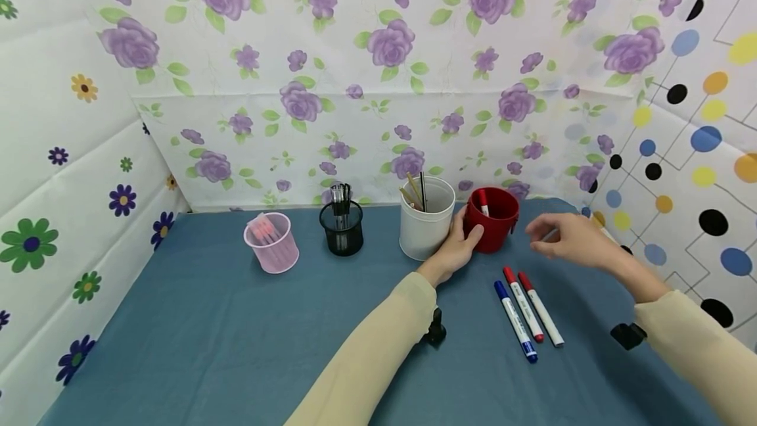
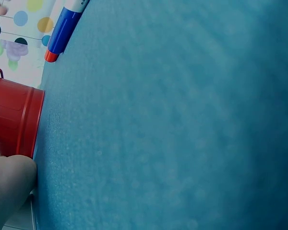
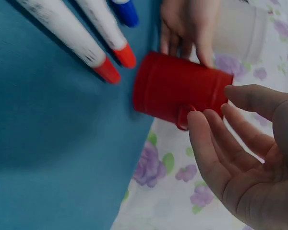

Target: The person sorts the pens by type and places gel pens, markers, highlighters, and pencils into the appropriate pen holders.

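My left hand (image 1: 454, 252) grips the left side of a red metal pen cup (image 1: 495, 232), its thumb across the front. A red-capped marker (image 1: 483, 202) stands inside that cup. To the right of the cup my right hand (image 1: 570, 238) hovers above the cloth, fingers loosely curved and holding nothing. In the right wrist view its fingertips overlap the cup's small ring handle (image 3: 185, 117). Three white-bodied markers lie on the cloth in front: a blue-capped marker (image 1: 516, 321), a red-capped marker (image 1: 524, 304) in the middle and another red-capped marker (image 1: 541, 311) at the right.
Just left of the red cup stands a white pen cup (image 1: 420, 235) with several thin pencils or brushes. Farther left are a black mesh cup (image 1: 345, 240) of pens and a pink cup (image 1: 276, 256) with pink-topped items. Patterned sheets (image 1: 355, 130) close the back and both sides.
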A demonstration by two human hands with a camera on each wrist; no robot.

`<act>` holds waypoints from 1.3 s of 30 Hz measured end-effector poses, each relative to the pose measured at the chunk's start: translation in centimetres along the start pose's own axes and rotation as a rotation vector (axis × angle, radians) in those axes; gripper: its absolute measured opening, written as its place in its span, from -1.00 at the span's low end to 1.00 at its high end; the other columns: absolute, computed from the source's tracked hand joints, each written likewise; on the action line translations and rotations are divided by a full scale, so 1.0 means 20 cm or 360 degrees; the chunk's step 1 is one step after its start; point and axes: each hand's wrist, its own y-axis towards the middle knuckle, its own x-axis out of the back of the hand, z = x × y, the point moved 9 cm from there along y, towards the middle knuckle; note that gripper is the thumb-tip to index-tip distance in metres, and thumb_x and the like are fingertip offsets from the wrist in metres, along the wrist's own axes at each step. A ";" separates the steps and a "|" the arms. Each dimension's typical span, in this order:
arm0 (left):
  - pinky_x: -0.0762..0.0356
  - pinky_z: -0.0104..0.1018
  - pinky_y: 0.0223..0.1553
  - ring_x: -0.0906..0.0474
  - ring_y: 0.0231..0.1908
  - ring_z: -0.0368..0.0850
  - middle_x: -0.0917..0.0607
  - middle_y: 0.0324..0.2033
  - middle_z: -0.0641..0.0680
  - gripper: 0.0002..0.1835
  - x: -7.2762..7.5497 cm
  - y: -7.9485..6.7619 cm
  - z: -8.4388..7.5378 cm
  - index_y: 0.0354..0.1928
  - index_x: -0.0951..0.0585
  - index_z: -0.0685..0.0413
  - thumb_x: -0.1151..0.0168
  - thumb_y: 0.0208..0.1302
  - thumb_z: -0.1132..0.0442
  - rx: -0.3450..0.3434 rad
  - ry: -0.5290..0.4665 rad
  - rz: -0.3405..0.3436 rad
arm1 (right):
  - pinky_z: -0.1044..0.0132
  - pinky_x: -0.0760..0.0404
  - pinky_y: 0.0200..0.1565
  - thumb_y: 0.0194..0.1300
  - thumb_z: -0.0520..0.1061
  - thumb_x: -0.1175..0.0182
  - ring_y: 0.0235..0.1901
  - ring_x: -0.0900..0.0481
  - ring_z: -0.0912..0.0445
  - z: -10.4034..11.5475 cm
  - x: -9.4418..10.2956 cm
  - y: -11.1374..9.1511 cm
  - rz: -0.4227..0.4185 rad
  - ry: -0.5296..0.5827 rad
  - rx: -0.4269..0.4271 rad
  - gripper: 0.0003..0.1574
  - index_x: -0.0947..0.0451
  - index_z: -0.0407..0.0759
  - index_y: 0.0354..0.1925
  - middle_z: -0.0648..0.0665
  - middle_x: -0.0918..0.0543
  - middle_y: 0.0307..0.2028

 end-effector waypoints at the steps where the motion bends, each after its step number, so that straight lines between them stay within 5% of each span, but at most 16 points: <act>1: -0.10 -0.04 0.61 -0.03 0.62 -0.06 0.00 0.66 0.00 -0.27 0.00 0.00 0.00 0.72 0.06 -0.25 0.04 0.71 -0.12 -0.0003 -0.0002 -0.0001 | 0.32 -0.71 -0.35 0.40 -0.17 -0.44 -0.39 -0.73 0.13 0.01 -0.02 -0.01 0.0014 -0.0016 0.0000 -0.69 -0.69 -0.21 0.07 -0.08 -0.77 -0.17; 11: -0.08 -0.01 0.61 -0.01 0.62 -0.05 0.02 0.66 0.00 -0.26 0.00 0.01 0.01 0.72 0.07 -0.27 0.05 0.71 -0.14 0.0007 0.0001 0.0010 | 0.33 -0.66 -0.47 0.41 -0.15 -0.41 -0.56 -0.66 0.20 0.06 -0.29 -0.11 0.0236 -0.0040 -0.0039 -0.68 -0.68 -0.29 0.04 0.02 -0.73 -0.33; 18: -0.07 0.00 0.61 0.00 0.62 -0.05 0.01 0.67 -0.01 -0.27 0.00 0.01 0.01 0.72 0.07 -0.28 0.05 0.71 -0.13 -0.0002 0.0009 0.0004 | 0.36 -0.55 -0.51 0.35 -0.14 -0.46 -0.61 -0.51 0.28 0.10 -0.42 -0.17 0.0264 -0.0152 -0.0034 -0.75 -0.73 -0.22 -0.06 0.09 -0.59 -0.50; 39: -0.07 0.00 0.61 0.00 0.63 -0.06 0.02 0.67 0.00 -0.26 0.00 0.01 0.01 0.72 0.07 -0.28 0.04 0.71 -0.13 -0.0011 0.0007 0.0013 | 0.33 -0.52 -0.59 0.27 -0.12 -0.54 -0.69 -0.50 0.21 0.15 -0.58 -0.20 0.0295 -0.0160 -0.0194 -0.73 -0.71 -0.19 -0.12 0.06 -0.53 -0.63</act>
